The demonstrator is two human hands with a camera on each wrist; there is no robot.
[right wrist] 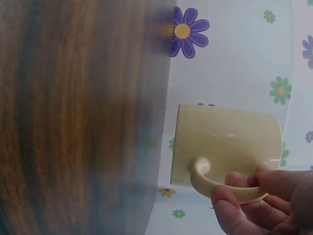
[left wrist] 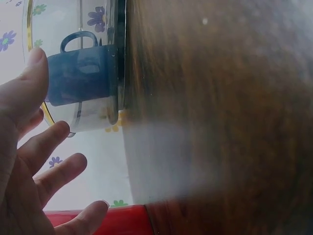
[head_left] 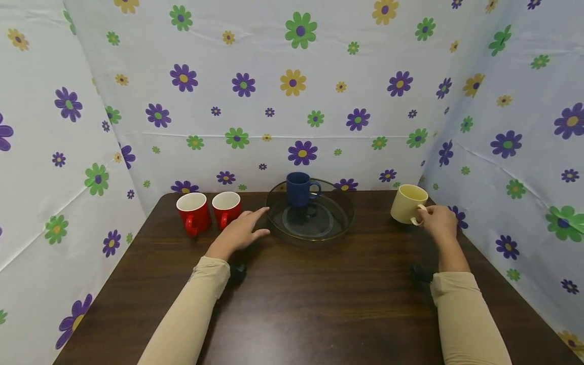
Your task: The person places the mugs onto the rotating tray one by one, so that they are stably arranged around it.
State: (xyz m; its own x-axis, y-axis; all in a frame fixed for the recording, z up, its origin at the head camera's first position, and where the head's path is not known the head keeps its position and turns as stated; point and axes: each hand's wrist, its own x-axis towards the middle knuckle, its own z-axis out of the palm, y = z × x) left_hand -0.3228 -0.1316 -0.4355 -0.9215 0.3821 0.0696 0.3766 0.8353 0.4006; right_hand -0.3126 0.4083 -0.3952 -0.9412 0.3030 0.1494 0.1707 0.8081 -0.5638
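Yellow mug (head_left: 403,205) stands toward the counter's (head_left: 328,304) far right, its handle pinched by the right hand (head_left: 440,221), forearm stretched forward. The left hand (head_left: 239,233), fingers spread, hovers beside a glass bowl (head_left: 315,240) containing a blue mug (head_left: 298,190).

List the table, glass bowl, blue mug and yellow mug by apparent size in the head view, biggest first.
1. Table
2. Glass bowl
3. Yellow mug and blue mug: too alike to rank

Head view facing forward-down, close sideways wrist views, left sharing blue mug (head_left: 298,190), right yellow mug (head_left: 403,207)
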